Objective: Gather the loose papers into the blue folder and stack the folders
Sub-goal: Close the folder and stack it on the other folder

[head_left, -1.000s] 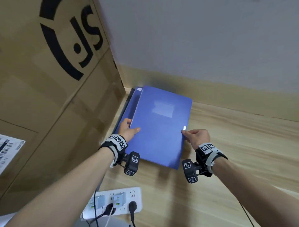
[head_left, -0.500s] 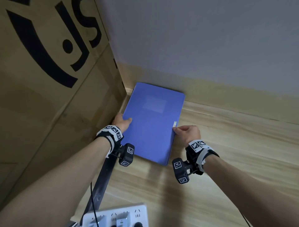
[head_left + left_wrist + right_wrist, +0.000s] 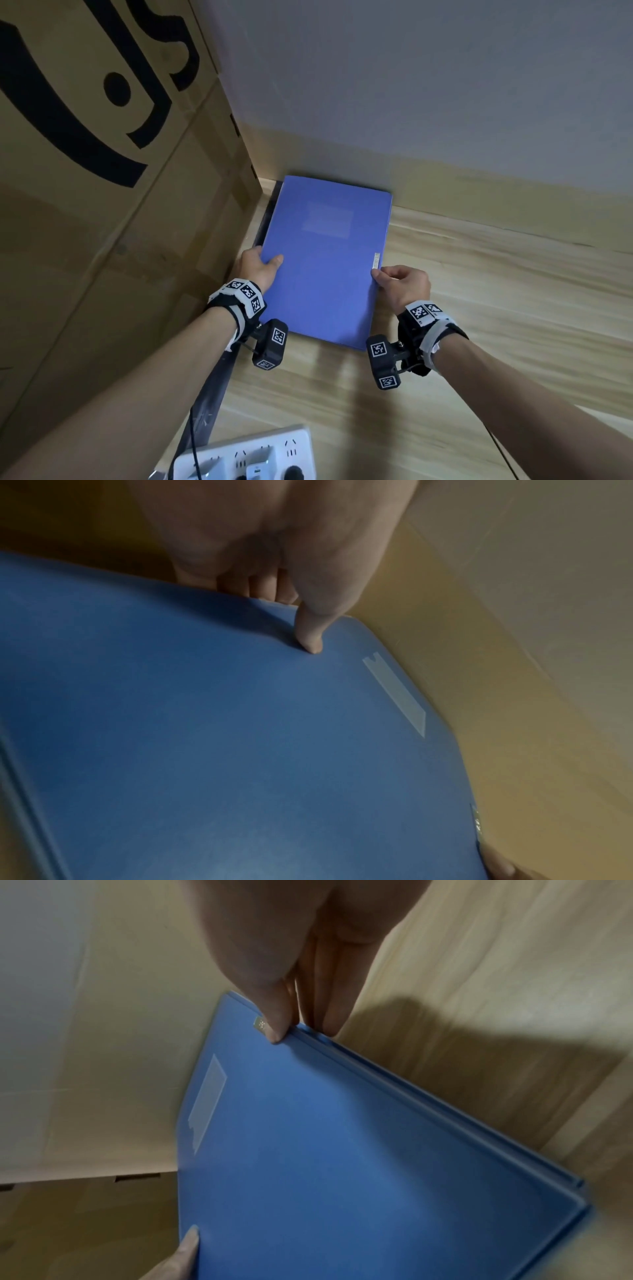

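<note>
Head view: blue folder (image 3: 325, 263) lay on wooden floor (image 3: 496, 308) beside cardboard box (image 3: 102, 240), in wall corner. Left hand (image 3: 258, 270) pinched its left edge, right hand (image 3: 404, 286) its right edge. Left wrist view: thumb (image 3: 311, 631) pressed on cover, fingers underneath. Right wrist view: thumb (image 3: 274, 1020) on top, fingers below edge.

We're looking at a pale wood-grain tabletop (image 3: 496, 308) running w/ a low matching wooden lip (image 3: 479, 192) at the back, a plain grey-white wall (image 3: 411, 85) rising behind it. On the left, a big brown cardboard box w/ black printed lettering (image 3: 102, 205) is standing. A white multi-socket power strip (image 3: 246, 455) is lying at the near edge.
</note>
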### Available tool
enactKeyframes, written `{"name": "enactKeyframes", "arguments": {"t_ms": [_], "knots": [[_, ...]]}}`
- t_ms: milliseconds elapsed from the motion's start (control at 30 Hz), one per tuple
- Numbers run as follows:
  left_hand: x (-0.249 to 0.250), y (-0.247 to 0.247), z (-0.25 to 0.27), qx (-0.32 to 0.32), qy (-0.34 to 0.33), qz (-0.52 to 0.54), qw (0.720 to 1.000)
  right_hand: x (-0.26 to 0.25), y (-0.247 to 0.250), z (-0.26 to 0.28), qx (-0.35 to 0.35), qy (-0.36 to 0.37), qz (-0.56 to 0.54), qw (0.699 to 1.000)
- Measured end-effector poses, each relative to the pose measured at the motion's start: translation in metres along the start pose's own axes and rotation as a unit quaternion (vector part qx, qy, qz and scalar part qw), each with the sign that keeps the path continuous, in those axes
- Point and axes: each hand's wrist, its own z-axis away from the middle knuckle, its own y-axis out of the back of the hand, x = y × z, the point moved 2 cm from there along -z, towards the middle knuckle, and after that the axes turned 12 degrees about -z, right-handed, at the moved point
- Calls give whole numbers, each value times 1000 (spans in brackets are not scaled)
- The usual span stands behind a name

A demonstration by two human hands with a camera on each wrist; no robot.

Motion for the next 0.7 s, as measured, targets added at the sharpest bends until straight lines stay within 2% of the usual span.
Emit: {"name": "enactKeyframes", "arguments": {"t_ms": [67, 167, 267, 400, 467, 633, 700], "knots": [[-15, -8, -16, 12, -6, -17, 1000, 1, 2, -2, -2, -3, -10, 1000], [7, 1, 7, 5, -8, -4, 1000, 3, 3, -3, -5, -8, -34, 999], [7, 0, 7, -1, -10, 1, 1000, 5, 5, 1, -9, -7, -49, 999], [-28, -20, -35, 7, -2, 1, 1000, 3, 5, 3, -15, 1, -43, 999], [-6, -9, -10, 12, -3, -13, 1000, 1, 6, 4, -20, 6, -33, 999], [4, -6, -6, -1, 9, -52, 999, -5, 11, 6, -40, 30, -20, 999], [15, -2, 4, 14, 2, -48, 999, -6, 15, 6, -53, 43, -37, 997]]}}
